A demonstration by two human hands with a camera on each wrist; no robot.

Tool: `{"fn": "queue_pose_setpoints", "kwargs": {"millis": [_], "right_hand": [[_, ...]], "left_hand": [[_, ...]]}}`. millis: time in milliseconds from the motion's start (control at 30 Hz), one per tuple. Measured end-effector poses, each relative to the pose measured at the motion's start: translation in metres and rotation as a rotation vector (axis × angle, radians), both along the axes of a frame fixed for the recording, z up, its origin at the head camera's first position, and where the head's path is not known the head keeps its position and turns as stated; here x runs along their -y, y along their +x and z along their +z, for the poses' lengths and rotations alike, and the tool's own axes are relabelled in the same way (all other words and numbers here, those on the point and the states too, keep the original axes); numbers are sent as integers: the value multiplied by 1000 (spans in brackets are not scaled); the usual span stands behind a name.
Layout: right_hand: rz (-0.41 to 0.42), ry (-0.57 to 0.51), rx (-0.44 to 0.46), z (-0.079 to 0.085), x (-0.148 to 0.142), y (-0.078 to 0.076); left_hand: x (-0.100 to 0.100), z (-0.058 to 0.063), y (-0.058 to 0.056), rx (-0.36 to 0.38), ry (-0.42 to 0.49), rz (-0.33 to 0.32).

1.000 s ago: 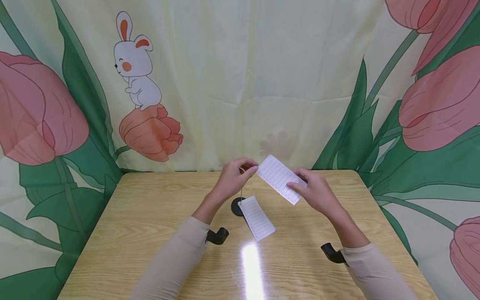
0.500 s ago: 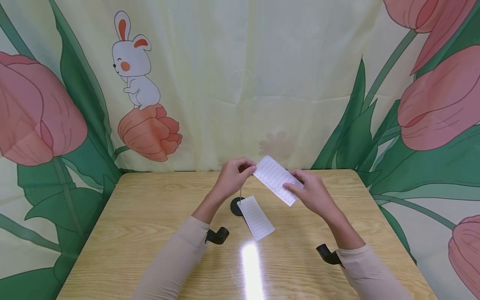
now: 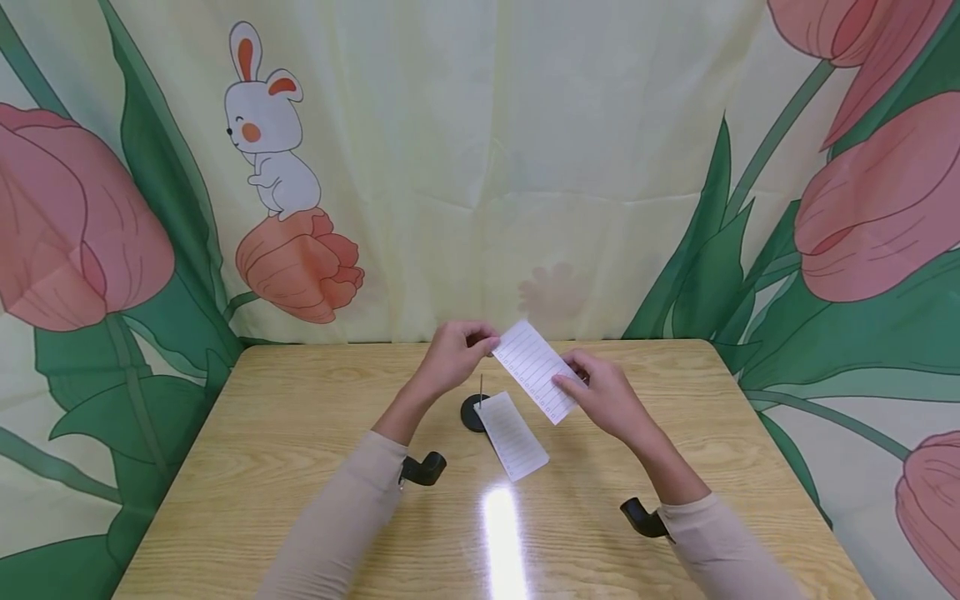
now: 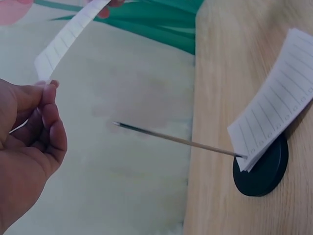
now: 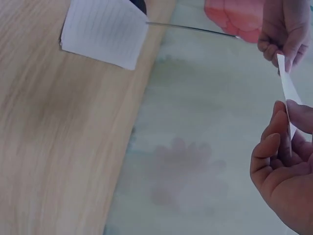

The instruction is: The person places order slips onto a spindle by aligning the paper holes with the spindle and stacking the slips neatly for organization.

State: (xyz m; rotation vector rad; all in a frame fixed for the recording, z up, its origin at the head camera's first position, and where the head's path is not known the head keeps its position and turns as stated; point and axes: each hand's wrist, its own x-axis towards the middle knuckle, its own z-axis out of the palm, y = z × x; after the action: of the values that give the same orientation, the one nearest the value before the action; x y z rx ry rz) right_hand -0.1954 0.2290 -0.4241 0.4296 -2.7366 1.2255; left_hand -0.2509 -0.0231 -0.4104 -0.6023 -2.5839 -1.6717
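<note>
A lined paper slip [image 3: 532, 367] is held in the air between both hands. The left hand [image 3: 453, 357] pinches its upper-left corner between thumb and fingertips. At the opposite end, the right hand [image 3: 609, 393] grips the slip, thumb on the printed face and fingers behind. Below them stands a paper spike with a round black base [image 3: 471, 414] and a thin upright metal rod [image 4: 171, 140]. Lined slips [image 3: 513, 437] are pierced by the rod near one corner and lie over the base. The rod's pointed tip shows bare in the left wrist view, apart from the held slip.
The wooden table [image 3: 315, 467] reaches back to a curtain [image 3: 585, 150] printed with tulips and a rabbit. Black wrist mounts [image 3: 425, 469] stick out from both sleeves. A bright light reflection lies on the table's front middle.
Both hands and the slip have shifted left and a little down toward the person. The spike's rod, earlier running up to the left hand in view, now shows apart from it.
</note>
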Motion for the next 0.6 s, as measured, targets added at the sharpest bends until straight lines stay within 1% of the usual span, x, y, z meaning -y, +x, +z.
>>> {"fn": "queue_pose_setpoints", "kwargs": {"millis": [267,400,600], "right_hand": [[22,-40,86,-17,6,-3],[26,-60,109,-21,9,-3],[32,-75,136,-31,12,-2]], "left_hand": [[6,-12,-3,26,-46,-9],[9,-16,-4,45,-70,-12],[12,-27,-6,89,-86,-3]]}}
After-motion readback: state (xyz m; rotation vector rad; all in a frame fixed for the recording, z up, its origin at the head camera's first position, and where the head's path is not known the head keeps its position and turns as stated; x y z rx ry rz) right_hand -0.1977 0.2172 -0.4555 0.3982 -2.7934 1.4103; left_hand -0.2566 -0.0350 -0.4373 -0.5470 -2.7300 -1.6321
